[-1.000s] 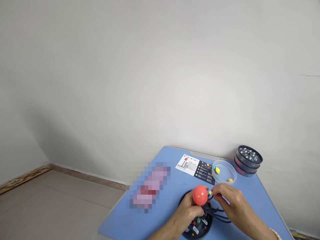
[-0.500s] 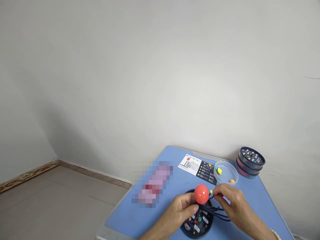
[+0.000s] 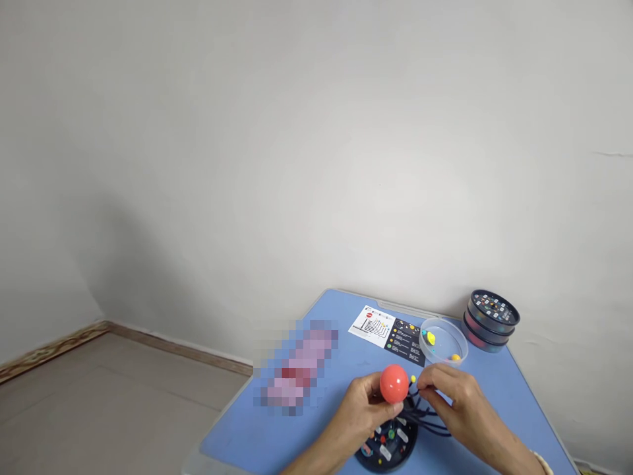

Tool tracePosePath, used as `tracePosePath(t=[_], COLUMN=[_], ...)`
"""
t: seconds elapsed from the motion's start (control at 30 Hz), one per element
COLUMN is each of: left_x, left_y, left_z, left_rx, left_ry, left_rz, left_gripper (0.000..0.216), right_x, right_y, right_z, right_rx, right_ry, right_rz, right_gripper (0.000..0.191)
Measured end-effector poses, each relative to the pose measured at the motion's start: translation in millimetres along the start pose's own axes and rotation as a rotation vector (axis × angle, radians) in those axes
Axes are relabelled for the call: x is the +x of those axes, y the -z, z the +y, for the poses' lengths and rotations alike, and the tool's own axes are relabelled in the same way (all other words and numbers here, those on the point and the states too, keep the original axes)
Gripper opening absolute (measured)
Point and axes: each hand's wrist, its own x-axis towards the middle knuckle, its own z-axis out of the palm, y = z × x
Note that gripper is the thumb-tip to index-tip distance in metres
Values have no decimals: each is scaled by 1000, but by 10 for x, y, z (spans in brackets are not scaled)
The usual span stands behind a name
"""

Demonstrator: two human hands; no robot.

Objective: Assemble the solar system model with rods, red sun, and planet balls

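Note:
A red ball (image 3: pixel 394 384) stands on top of a black round base (image 3: pixel 388 445) low on the blue table (image 3: pixel 326 376). My left hand (image 3: pixel 359 412) is closed round the stem just under the red ball. My right hand (image 3: pixel 452 399) pinches a thin black arm with a small yellow bead (image 3: pixel 413 379) at its tip, right beside the ball. Several black wire arms (image 3: pixel 430 422) fan out from the stem under my right hand. Small coloured markers show on the base.
A clear plastic bowl (image 3: pixel 444 341) with a yellow piece and an orange bead sits behind my hands. A printed instruction sheet (image 3: pixel 390 330) lies to its left. Stacked dark round lids (image 3: pixel 492 311) stand at the far right corner. A blurred patch lies left.
My hands stay on the model with only slight shifts; my left hand has risen a little along the stem. The camera view has swayed slightly.

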Motion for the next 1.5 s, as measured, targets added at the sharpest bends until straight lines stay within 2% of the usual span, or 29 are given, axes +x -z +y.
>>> tracePosePath(t=[0.1, 0.27, 0.53, 0.67, 0.83, 0.97, 1.27, 1.4, 1.5], left_x=[3, 39, 64, 70, 87, 87, 54, 69, 87], left_y=[-83, -219, -240, -245, -248, -260, -286, -282, -276], left_z=[26, -5, -100, -89, -83, -61, 74, 48, 11], left_rx=[22, 53, 46, 43, 54, 15, 27, 23, 21], left_ry=[-39, 11, 23, 20, 24, 12, 28, 24, 7], left_rz=[-24, 74, 110, 109, 92, 77, 80, 77, 71], left_gripper=[30, 29, 34, 36, 37, 36, 35, 31, 30], right_x=[-8, -23, 20, 21, 14, 21, 57, 53, 40], right_y=[-11, -38, 5, 19, -17, -40, 0, 14, 3], right_z=[11, 59, 69, 103, 155, 176, 123, 113, 112], right_rx=[12, 63, 211, 292, 462, 546, 434, 379, 305], right_ry=[-8, -75, -176, -240, -406, -454, -347, -290, -191], right_rz=[2, 23, 35, 57, 75, 94, 96, 72, 87], right_gripper=[17, 11, 11, 17, 28, 33, 32, 27, 22])
